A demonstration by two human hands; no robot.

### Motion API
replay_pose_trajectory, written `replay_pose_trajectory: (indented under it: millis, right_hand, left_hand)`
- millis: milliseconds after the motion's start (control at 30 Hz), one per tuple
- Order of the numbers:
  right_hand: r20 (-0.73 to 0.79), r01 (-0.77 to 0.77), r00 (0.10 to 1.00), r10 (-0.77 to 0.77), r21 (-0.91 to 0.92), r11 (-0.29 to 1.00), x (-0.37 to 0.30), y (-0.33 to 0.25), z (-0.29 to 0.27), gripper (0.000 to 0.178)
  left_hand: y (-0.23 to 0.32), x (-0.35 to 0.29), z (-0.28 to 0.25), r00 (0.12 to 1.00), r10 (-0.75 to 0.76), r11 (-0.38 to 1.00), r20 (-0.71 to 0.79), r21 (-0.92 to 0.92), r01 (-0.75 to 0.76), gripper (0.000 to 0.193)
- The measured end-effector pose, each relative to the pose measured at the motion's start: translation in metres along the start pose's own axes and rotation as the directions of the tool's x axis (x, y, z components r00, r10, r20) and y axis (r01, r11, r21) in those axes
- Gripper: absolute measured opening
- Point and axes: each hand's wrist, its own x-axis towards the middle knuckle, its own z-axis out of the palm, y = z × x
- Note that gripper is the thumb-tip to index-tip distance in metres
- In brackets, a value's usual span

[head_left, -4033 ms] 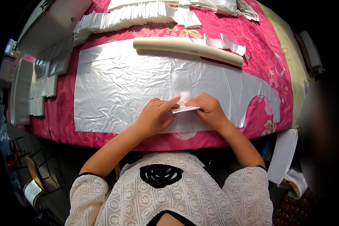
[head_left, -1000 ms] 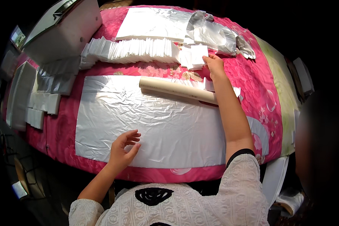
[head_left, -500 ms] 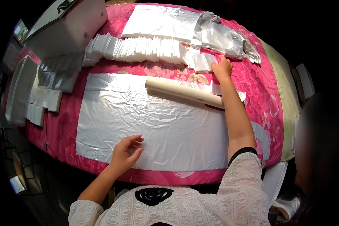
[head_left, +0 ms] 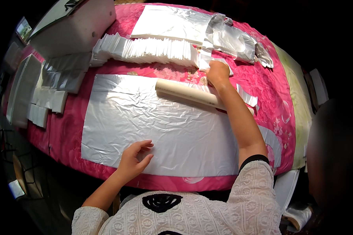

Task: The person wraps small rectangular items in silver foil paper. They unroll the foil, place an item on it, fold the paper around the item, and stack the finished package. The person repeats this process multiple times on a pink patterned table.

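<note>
Pink and flowered, the tabletop [head_left: 68, 131] carries everything in the person's reach. Across its near half spreads a silver sheet [head_left: 172, 131], creased all over, with a curved cut-out at its right end. At the far left a pale box [head_left: 72, 33] stands beside the head of a long row [head_left: 145, 51] of white folded pieces, set on edge and leaning closely against one another. Behind the row lies a flat white stack [head_left: 170, 23], and crumpled film [head_left: 231, 41] bunches up at the right of that. A cream tube [head_left: 188, 94] rests slantwise along the sheet's far edge, partly hidden by the right forearm. Several small bundles [head_left: 47, 98] sit together at the left side. The left hand [head_left: 135, 158] is above the sheet's near edge, fingers loosely curled and grasping nothing. The right hand [head_left: 218, 73] reaches past the tube to the row's right end, fingers bent down upon the white packets [head_left: 204, 62] there; its fingertips are hidden, so whether it grips one cannot be told. These packets lie nearly flat, just beside the last upright pieces, showing on both sides of that hand.
</note>
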Motion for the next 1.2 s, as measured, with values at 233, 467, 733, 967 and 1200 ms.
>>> replay_pose_trajectory:
  millis: [233,467,733,967,1200]
  right_hand:
    - [0.051,-0.089,0.994,0.092,0.873,0.479,-0.028,0.004,-0.046,0.02]
    - [0.429,-0.491,0.825,-0.368,0.866,-0.091,-0.18,-0.056,-0.068,0.02]
    - [0.401,-0.63,0.717,-0.571,0.724,-0.282,-0.245,-0.061,-0.046,0.038]
    - [0.3,-0.492,0.81,-0.504,0.815,-0.305,-0.251,-0.057,-0.038,0.046]
    - [-0.162,0.367,0.843,-0.512,0.87,0.328,-0.237,-0.057,-0.04,0.029]
  left_hand:
    - [0.002,0.008,-0.002,1.0,-0.018,0.999,-0.009,-0.043,0.017,0.043]
    - [0.016,0.041,0.027,0.966,-0.033,0.875,-0.256,-0.475,-0.096,0.043]
    - [0.014,0.04,0.029,0.896,-0.397,0.523,0.198,-0.754,0.398,0.035]
    - [0.011,0.038,0.029,0.82,-0.434,0.381,0.373,-0.749,0.543,0.033]
    - [0.001,0.035,0.032,0.861,-0.403,0.689,0.31,-0.516,0.508,0.031]
